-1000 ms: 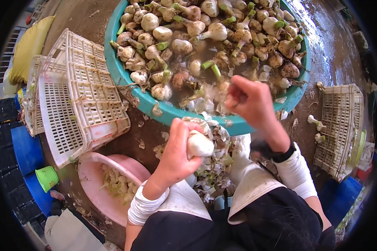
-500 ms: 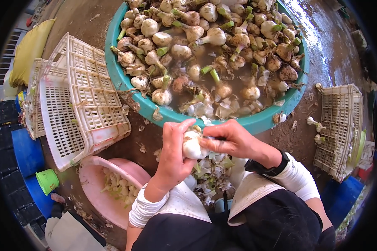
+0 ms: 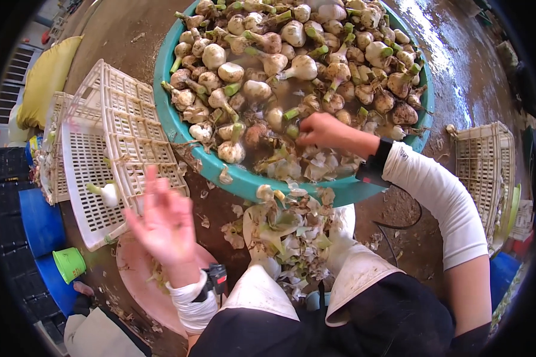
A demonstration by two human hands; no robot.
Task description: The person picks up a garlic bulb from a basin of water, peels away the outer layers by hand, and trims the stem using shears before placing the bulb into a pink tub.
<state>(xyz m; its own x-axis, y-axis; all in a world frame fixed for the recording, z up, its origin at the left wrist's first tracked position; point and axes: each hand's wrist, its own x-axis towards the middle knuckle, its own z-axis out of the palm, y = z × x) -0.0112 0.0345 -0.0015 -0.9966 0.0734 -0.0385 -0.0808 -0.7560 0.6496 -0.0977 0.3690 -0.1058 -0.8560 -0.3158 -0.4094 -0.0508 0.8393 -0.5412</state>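
My left hand [image 3: 164, 223] is raised palm up with its fingers spread, holding nothing, above the pink basin [image 3: 138, 271]. Beyond its fingertips a clean white garlic bulb [image 3: 108, 195] with a short green stem shows against the white plastic crate [image 3: 86, 160]; whether it is in the air or touching the crate I cannot tell. My right hand [image 3: 329, 132] reaches into the teal tub [image 3: 244, 185], its fingers curled round a garlic bulb whose green stem [image 3: 292, 130] pokes out at the fingertips. The hand mostly hides that bulb. Muddy unpeeled garlic [image 3: 301, 68] fills much of the brown water.
Loose garlic skins [image 3: 292, 241] heap up between my white boots [image 3: 259, 238]. Another crate [image 3: 485, 172] stands at the right. Blue tubs [image 3: 40, 220] and a small green bucket [image 3: 69, 265] are at the left, with a yellow sack [image 3: 49, 80] farther back. A dark cable hangs near my right wrist.
My hands have parted. The peeled garlic bulb has left my left hand, which has swung left and opened. My right hand has moved forward into the tub and closed on another bulb.
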